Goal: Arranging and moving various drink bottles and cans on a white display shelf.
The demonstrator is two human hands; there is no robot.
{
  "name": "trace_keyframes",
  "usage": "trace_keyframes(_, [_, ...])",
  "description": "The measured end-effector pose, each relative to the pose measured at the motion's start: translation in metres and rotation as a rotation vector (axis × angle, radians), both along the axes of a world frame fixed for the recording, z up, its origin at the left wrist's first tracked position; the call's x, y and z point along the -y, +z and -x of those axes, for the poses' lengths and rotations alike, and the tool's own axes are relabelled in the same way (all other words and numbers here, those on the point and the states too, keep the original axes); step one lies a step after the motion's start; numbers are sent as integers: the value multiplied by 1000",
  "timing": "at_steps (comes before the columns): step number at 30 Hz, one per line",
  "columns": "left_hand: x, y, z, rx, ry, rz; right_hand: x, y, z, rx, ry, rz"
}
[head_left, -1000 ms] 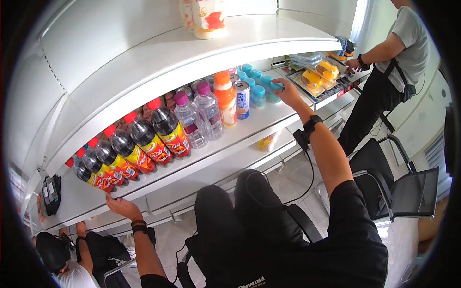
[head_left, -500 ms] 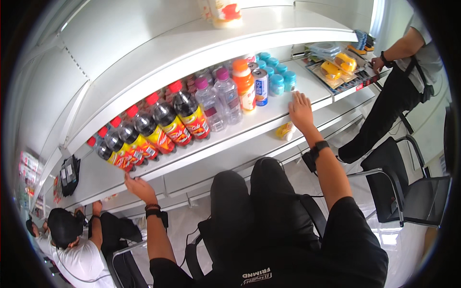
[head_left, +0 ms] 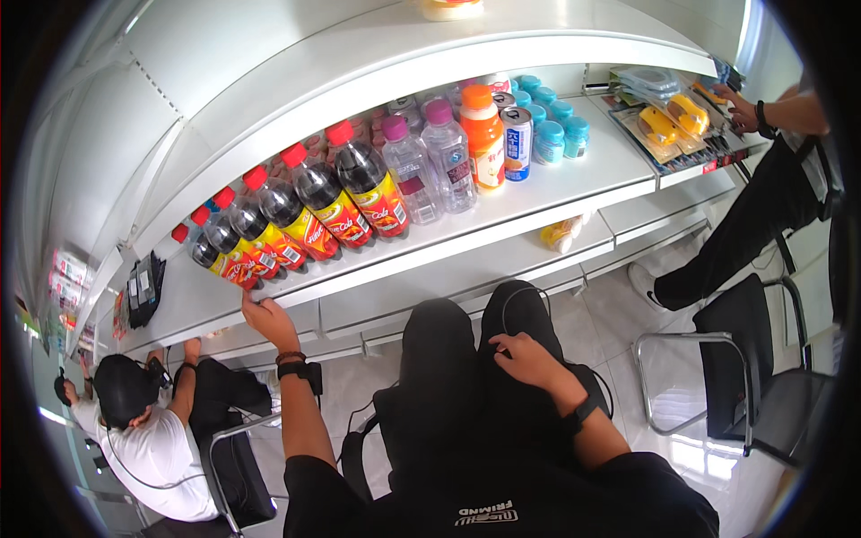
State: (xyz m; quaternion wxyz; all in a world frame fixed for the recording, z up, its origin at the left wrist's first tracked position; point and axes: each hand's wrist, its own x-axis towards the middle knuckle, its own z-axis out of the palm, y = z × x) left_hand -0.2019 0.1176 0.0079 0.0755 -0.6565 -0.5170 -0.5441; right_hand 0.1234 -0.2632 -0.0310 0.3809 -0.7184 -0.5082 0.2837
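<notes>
My left hand [head_left: 269,323] is at the front edge of the shelf [head_left: 430,254], its index finger extended up toward the base of a cola bottle [head_left: 235,262]. It holds nothing I can see, and some of its fingers are bent. Dark cola bottles with red caps stand in a slanting row above it. My right hand [head_left: 529,360] is over my right thigh, with loosely bent fingers apart and nothing in them. To the right of the cola are clear bottles with purple caps [head_left: 448,161], an orange drink bottle [head_left: 484,139], a blue-and-white can [head_left: 517,145] and small turquoise jars [head_left: 550,142].
Yellow items in clear packs [head_left: 674,121] lie at the shelf's right end, near another person's hand [head_left: 740,109]. Black packets [head_left: 143,289] lie at the left end. A seated person in white [head_left: 148,448] is at lower left. A black chair [head_left: 740,359] stands at right.
My right hand has drawn back from the shelf edge by the turquoise jars to above my thigh. My left hand stays at the shelf edge. The whole view has shifted slightly.
</notes>
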Motion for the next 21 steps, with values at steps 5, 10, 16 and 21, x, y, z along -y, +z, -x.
trace_keyframes(5, [-6,3,-4,124,-51,29,-5,-1,-7,64,-5,81])
trace_keyframes(10, [-12,-1,-7,188,-49,1,-8,2,-12,19,-36,52])
trace_keyframes(16, [-16,-3,-2,219,-49,-5,-7,-4,-12,18,-12,48])
trace_keyframes(21, [-11,5,6,94,-20,189,-4,-7,-14,41,-28,44])
